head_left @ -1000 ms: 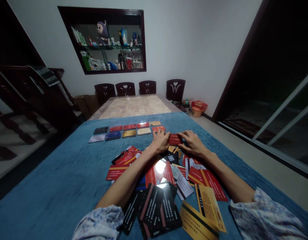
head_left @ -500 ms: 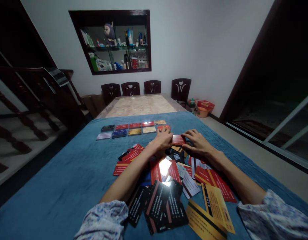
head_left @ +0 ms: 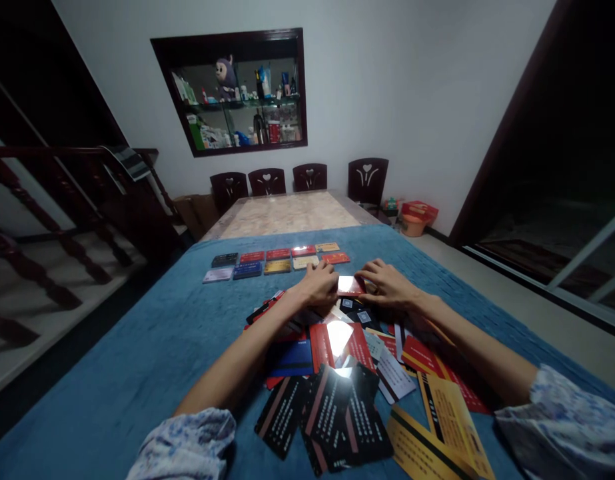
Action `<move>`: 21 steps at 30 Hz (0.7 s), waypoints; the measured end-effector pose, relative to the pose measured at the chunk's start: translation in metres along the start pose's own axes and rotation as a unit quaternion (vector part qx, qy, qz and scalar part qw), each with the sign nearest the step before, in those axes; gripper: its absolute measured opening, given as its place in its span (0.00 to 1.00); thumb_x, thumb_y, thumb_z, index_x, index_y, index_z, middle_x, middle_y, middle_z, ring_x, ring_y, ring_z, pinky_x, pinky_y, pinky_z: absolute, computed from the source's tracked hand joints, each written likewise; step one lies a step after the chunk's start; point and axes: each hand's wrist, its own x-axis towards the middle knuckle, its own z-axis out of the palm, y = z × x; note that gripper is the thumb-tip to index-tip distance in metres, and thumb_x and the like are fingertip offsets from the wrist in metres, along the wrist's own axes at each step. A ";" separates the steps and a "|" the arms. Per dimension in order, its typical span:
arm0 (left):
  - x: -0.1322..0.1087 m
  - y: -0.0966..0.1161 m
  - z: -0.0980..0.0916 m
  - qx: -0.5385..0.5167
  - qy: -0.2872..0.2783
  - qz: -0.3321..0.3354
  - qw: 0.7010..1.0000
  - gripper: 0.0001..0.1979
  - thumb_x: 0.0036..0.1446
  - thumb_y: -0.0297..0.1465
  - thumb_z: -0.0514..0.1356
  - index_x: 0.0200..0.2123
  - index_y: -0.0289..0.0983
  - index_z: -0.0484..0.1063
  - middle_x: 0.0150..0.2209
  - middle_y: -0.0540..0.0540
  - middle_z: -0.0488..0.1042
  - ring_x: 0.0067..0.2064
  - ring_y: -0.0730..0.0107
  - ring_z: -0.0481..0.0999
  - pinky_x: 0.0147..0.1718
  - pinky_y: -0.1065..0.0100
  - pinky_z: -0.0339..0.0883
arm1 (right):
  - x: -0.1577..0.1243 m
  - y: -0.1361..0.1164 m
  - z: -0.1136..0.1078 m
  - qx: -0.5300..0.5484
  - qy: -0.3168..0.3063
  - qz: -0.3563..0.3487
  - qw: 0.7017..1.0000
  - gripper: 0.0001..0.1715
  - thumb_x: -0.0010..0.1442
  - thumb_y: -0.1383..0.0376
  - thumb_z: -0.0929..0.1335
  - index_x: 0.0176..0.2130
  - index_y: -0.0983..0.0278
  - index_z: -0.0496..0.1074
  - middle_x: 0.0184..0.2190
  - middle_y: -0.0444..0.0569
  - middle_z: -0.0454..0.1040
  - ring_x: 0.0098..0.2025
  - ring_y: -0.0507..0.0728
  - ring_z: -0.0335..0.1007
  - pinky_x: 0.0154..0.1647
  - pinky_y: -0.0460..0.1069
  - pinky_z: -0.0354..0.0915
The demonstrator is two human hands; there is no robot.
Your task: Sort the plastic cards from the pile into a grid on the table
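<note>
A red card point(head_left: 350, 285) is pinched between both hands just above the blue tablecloth point(head_left: 152, 347). My left hand point(head_left: 318, 285) grips its left edge with curled fingers. My right hand point(head_left: 388, 284) holds its right edge, fingers bent over it. Under and in front of my forearms lies a loose heap of cards point(head_left: 347, 373), red, black, yellow and white, partly overlapping. Beyond my hands two neat rows of cards point(head_left: 274, 261) lie face up on the cloth.
A bare marble tabletop point(head_left: 287, 213) extends past the cloth to several dark chairs point(head_left: 310, 177) at the wall. A wall niche point(head_left: 240, 90) holds bottles and a plush toy. A stair railing point(head_left: 62, 213) runs on the left, a red basket point(head_left: 417, 215) stands on the floor on the right.
Both hands stay on the red card, which now tilts and catches glare. The view has shifted, and my right forearm has slid across the heap.
</note>
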 end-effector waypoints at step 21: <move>-0.055 -0.066 -0.012 0.028 -0.011 -0.052 0.998 0.14 0.58 0.34 0.59 0.47 0.38 0.70 0.52 0.38 0.70 0.55 0.50 0.64 0.50 0.51 0.59 | 0.095 -0.055 -0.013 -0.018 -0.074 -0.055 0.996 0.18 0.55 0.51 0.73 0.40 0.60 0.76 0.43 0.55 0.74 0.49 0.65 0.65 0.43 0.55 0.61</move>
